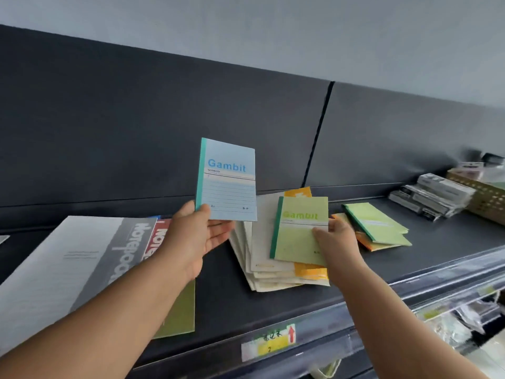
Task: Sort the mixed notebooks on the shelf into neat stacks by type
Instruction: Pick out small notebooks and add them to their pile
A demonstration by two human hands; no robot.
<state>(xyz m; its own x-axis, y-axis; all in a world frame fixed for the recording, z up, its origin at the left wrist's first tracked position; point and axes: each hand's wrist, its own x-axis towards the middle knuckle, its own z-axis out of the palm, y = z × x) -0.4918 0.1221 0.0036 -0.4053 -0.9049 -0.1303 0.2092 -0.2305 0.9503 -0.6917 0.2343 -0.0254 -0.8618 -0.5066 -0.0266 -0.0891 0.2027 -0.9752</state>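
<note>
Landmark: fanned pile (262, 258) of cream-covered notebooks, lying mid-shelf on the dark shelf (273, 305); orange covers show at its back and front edges.
Left hand (199, 236): grasping; thumb on the front lower-left corner of the blue notebook (228, 181), fingers behind it.
Blue notebook: held upright in the air, above and left of the fanned pile, cover "Gambit" facing the camera, teal spine to the left.
Right hand (337, 239): grasping; thumb on the cover of the green notebook (300, 231), fingers round its right edge.
Green notebook: over the fanned pile, dark green spine to the left; cannot tell whether it touches the pile.
Small stack (379, 225): green covers on orange, flat, just right of the fanned pile.
Large grey notebook (68, 269): left of the fanned pile, overlapping a red one (157, 239).
Boxes (431, 196): far right of the fanned pile, beside a basket (489, 198).
</note>
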